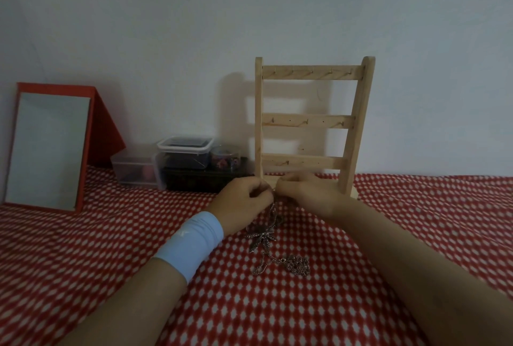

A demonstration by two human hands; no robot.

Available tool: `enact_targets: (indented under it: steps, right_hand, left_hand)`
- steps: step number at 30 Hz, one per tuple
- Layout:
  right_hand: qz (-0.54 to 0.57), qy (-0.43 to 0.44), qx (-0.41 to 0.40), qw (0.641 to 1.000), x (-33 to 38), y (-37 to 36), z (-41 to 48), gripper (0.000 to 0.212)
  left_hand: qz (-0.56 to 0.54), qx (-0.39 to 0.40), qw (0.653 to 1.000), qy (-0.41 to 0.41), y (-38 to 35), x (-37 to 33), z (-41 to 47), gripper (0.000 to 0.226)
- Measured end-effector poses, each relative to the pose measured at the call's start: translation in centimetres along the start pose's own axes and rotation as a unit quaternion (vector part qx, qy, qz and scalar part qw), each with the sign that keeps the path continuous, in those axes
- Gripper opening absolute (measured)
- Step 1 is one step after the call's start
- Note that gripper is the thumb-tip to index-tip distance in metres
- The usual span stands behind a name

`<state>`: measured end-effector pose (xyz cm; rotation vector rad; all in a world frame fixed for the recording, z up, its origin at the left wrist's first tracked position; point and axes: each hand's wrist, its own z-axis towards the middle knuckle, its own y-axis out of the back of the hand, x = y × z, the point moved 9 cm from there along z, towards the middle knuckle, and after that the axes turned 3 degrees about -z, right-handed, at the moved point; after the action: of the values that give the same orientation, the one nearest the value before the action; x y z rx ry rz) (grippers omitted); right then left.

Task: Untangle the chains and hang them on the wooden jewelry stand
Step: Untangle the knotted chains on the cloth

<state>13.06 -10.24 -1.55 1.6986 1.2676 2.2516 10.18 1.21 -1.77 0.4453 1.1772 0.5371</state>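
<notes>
Two bare forearms reach in from the bottom edge over a red cloth (83,248) patterned with white diamonds. The left one wears a pale blue wristband (191,243) with a small white mark, too blurred to read.

At far left a red-framed mirror (47,148) leans against the wall. Beside it sit a clear plastic box (133,170), a lidded clear container (184,151) and a small round tub (224,156). No label on them is legible.

The left hand (244,195) is curled, its fingertips pinching the top of the tangled chains (280,259). The metal strands hang from the pinch and trail toward the camera across the cloth. A leaf-shaped pendant (261,237) lies just below the left hand, and a loose heap of links lies nearer the camera. The right hand (305,193) is curled too, and it pinches the same strands, its fingertips touching the left hand's.

Just behind both hands the wooden jewelry stand (308,120) rises upright against the wall, with small hooks along its three crossbars.
</notes>
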Motion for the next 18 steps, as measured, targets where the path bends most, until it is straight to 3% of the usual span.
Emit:
enact_targets:
  steps: [3,6,11,15,18]
  right_hand:
    - [0.017,-0.017,-0.034,0.999,-0.5,0.4,0.3,0.031]
    - [0.021,-0.022,-0.006,1.0,-0.9,-0.1,0.4,0.023]
    - [0.002,0.003,-0.007,1.0,-0.9,-0.3,0.7,0.008]
    - [0.112,-0.007,0.042,0.993,-0.6,-0.7,0.3,0.009]
    - [0.124,-0.02,0.061,0.99,-0.9,-0.9,0.2,0.01]
  left_hand:
    - [-0.085,0.032,0.995,0.048,-0.6,0.7,-0.1,0.022]
    - [-0.138,0.001,0.988,0.065,0.0,1.1,-0.3,0.024]
    - [-0.112,-0.014,0.992,0.065,0.1,1.6,-0.3,0.024]
    - [-0.066,-0.085,0.994,0.029,1.8,1.2,-0.2,0.028]
    - [-0.024,-0.089,0.996,0.018,2.0,0.9,-0.2,0.032]
